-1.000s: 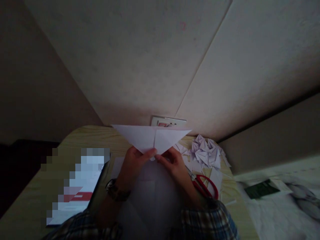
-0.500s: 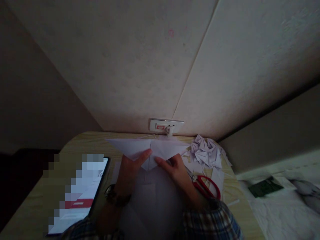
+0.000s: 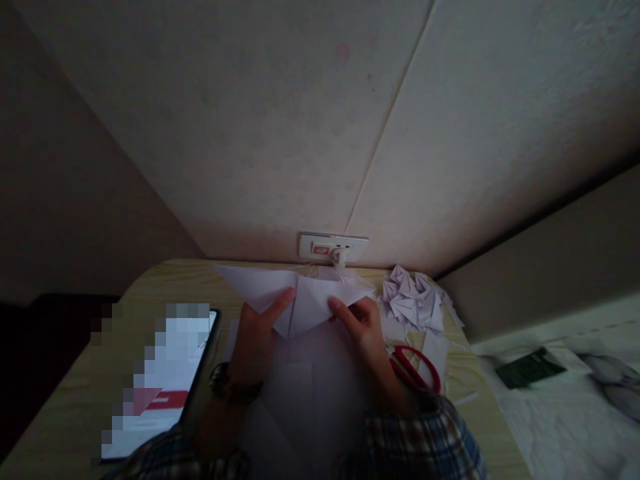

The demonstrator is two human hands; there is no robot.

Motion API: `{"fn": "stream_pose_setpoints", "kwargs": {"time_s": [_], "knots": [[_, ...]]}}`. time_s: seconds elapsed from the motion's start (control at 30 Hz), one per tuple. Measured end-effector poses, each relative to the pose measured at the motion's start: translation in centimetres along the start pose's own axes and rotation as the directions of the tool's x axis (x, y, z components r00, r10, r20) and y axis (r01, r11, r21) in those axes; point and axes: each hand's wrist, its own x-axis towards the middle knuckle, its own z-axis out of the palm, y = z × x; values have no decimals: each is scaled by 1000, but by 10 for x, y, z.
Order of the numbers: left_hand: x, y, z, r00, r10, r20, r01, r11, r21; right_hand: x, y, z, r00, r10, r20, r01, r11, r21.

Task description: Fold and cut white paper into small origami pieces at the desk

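Note:
A folded sheet of white paper (image 3: 313, 307), triangular with its point toward me and a crease down the middle, is held up between my two hands. My left hand (image 3: 260, 333) grips its left part, thumb lying near the centre crease. On the right part, my right hand (image 3: 363, 323) pinches the paper between thumb and fingers. Below the hands lies a larger pale sheet (image 3: 310, 400), partly in shadow. Red-handled scissors (image 3: 415, 367) rest beside my right wrist, their blades mostly hidden.
A pile of folded white paper pieces (image 3: 413, 300) sits at the table's back right. To the left lies a lit tablet (image 3: 175, 373), partly pixelated. A wall socket (image 3: 333, 248) with a plug is just behind the wooden table (image 3: 165, 283). A green packet (image 3: 533, 368) lies off to the right.
My right hand has slid right along the paper, its thumb moving from near the centre crease outward. The paper's lower point has shifted slightly left and its left side has risen a little.

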Motion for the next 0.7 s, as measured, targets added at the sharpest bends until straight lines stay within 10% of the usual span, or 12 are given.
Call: {"fn": "stream_pose_setpoints", "kwargs": {"time_s": [0.33, 0.7], "knots": [[0, -2, 1, 982, -165, 89, 178, 969, -170, 2, 4, 0, 992, -23, -125, 24, 1000, 3], [3, 7, 3, 977, -62, 206, 81, 993, -85, 4, 11, -7, 975, -58, -214, 68, 997, 41]]}}
